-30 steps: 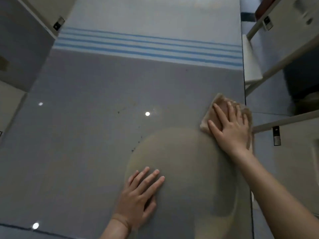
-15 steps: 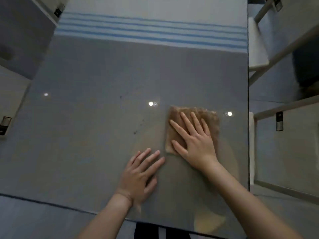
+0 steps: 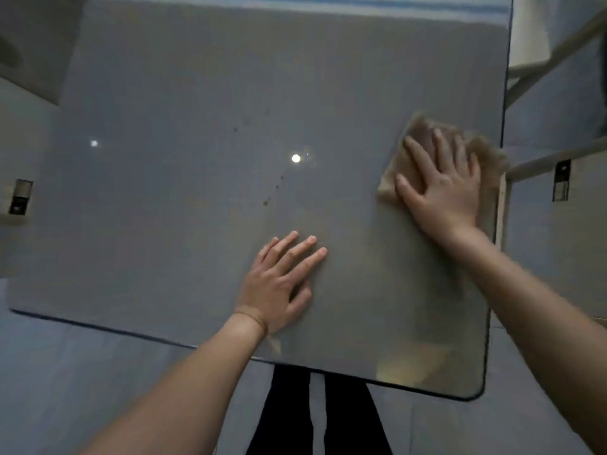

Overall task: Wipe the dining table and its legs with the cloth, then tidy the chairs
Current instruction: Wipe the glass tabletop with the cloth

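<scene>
I'm pressing R hand (image 3: 441, 188), fingers splayed flat, on cloth (image 3: 486, 159) at table (image 3: 164, 208) edge; L hand (image 3: 279, 284) resting open.

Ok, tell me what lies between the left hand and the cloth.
Only bare glossy tabletop separates the left hand from the cloth, per the head view.

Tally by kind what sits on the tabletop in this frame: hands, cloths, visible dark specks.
Hands: 2, left hand and right hand
Cloths: 1, cloth
Dark specks: about 4, e.g.; blur limits certainty
Total: about 7
</scene>
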